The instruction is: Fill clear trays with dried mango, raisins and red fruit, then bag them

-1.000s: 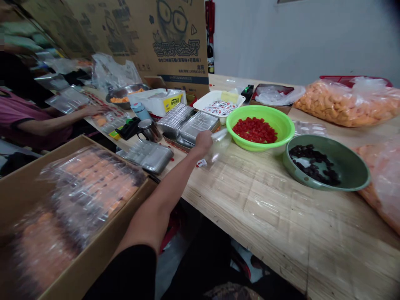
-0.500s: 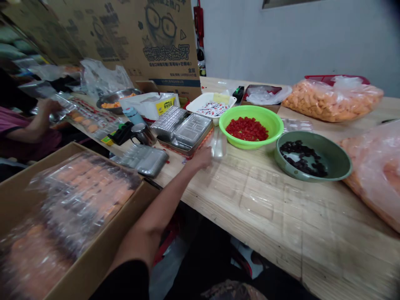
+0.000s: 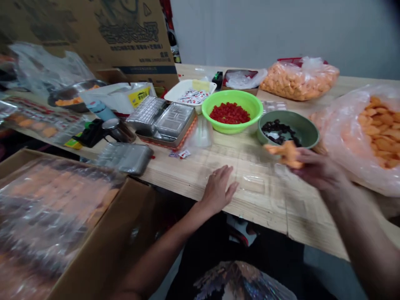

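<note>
My left hand [image 3: 218, 189] is over the near table edge, fingers spread and holding nothing. Beside it lie clear plastic trays [image 3: 254, 183], hard to make out against the wood. My right hand [image 3: 317, 168] grips several orange candy pieces [image 3: 286, 155] in front of the dark green bowl [image 3: 308, 129]. That bowl holds dark pieces [image 3: 279, 130]. To its left, a lime green basin [image 3: 253, 118] contains red cubes [image 3: 229, 113]. An open clear bag [image 3: 340, 125] of more orange pieces [image 3: 379, 129] is beyond my right hand.
A cardboard box [image 3: 103, 223] with wrapped orange packs stands at the left. Stacked clear trays [image 3: 125, 157], a metal mug [image 3: 118, 131] and a tin [image 3: 162, 139] of moulded packs are behind it. A white tray [image 3: 175, 95] holds small sachets. Another orange-filled bag [image 3: 300, 81] lies at the back.
My left hand has drawn back from the clear plastic stack towards the near edge and opened. My right hand has come into view with orange candy pieces. The view has swung right.
</note>
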A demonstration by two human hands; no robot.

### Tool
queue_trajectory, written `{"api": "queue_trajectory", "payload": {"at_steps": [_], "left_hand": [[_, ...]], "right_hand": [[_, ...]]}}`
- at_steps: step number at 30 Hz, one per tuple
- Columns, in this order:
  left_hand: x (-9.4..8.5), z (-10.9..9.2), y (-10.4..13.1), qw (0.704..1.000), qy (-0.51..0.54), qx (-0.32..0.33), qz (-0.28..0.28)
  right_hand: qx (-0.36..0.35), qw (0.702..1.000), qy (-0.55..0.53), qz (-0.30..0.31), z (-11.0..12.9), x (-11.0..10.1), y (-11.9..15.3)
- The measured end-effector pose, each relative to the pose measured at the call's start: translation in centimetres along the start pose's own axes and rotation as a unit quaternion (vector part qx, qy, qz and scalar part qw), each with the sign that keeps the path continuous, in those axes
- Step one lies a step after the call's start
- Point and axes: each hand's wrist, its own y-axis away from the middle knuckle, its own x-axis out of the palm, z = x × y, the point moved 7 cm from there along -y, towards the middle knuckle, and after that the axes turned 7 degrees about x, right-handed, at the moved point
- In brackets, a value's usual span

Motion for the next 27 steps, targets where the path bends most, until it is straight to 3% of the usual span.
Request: {"api": "queue_trajectory", "payload": {"at_steps": [2,4,6,8,11,14,18,20,22,24,27], "left_hand": [[-0.1,0.6,-2.5,0.977,0.195,-0.074,-0.033],[0.6,1.3,-4.7,0.926,0.351,-0.132,-0.037],[0.9,2.2,-6.3,0.893,0.417,-0.161,-0.052],[0.8,3.1,-7.0,0.886,0.425,-0.174,-0.071],[0.2,4.4,-7.0,0.894,0.399,-0.189,-0.078],[-2.2,5.7,-6.5,0.895,0.383,-0.199,-0.114],[-8.1,8.4,-5.6,0.894,0.36,-0.177,-0.201],[-11.7,9.4,-4.6,0.919,0.279,-0.125,-0.248],[-13.9,9.5,-3.4,0.953,0.164,-0.056,-0.25],[-14.5,9.0,-2.0,0.975,0.046,0.01,-0.219],[-13.3,8.2,0.0,0.978,-0.092,0.071,-0.173]], "right_hand": [[0.054,0.989,-0.117,0.076,-0.5,4.2,0.7],[0.077,0.971,-0.19,0.121,-0.1,8.3,1.0],[0.054,0.976,-0.169,0.128,0.8,11.0,1.0],[0.034,0.983,-0.123,0.134,1.3,12.1,0.8],[0.021,0.992,-0.027,0.121,0.8,11.6,0.5],[-0.033,0.989,0.131,0.054,0.6,9.9,0.4],[-0.083,0.965,0.25,0.016,0.5,9.2,0.7],[-0.1,0.957,0.271,0.012,0.3,9.4,0.8],[-0.125,0.949,0.291,0.007,0.0,9.7,0.9],[-0.155,0.934,0.32,-0.016,0.1,10.2,1.3],[-0.178,0.894,0.4,-0.09,1.1,10.9,2.5]]}}
